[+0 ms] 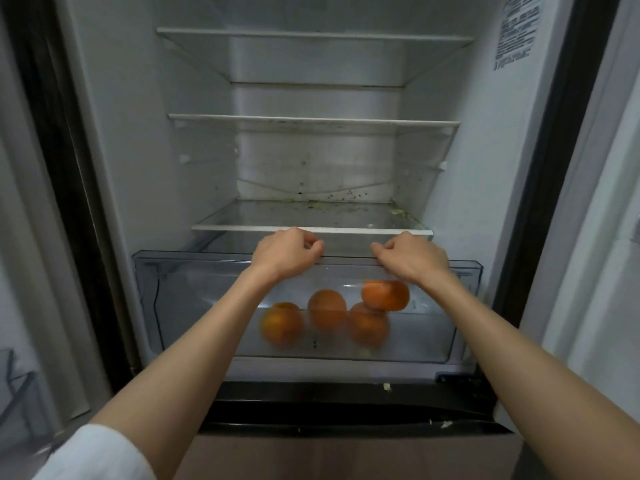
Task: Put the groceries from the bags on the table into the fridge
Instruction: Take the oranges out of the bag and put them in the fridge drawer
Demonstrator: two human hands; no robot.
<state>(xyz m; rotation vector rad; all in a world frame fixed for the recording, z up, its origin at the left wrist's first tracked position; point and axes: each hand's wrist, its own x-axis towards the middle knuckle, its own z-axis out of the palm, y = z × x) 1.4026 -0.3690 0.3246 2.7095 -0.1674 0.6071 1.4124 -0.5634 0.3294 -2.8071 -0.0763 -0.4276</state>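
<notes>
The fridge (138, 133) stands open, with smooth white walls and three flat glass shelves (313, 121) running side to side. At the bottom sits a clear plastic drawer (180, 306), a long box lying left to right. The left hand (285, 252) has its fingers curled over the drawer's top front edge. Inside the drawer lie four round oranges (327, 308) with bumpy skin; three sit in a row and one rests on top at the right. The right hand (412, 259) curls its fingers over the same edge. Small crumbs dot the lowest shelf (242, 216)
</notes>
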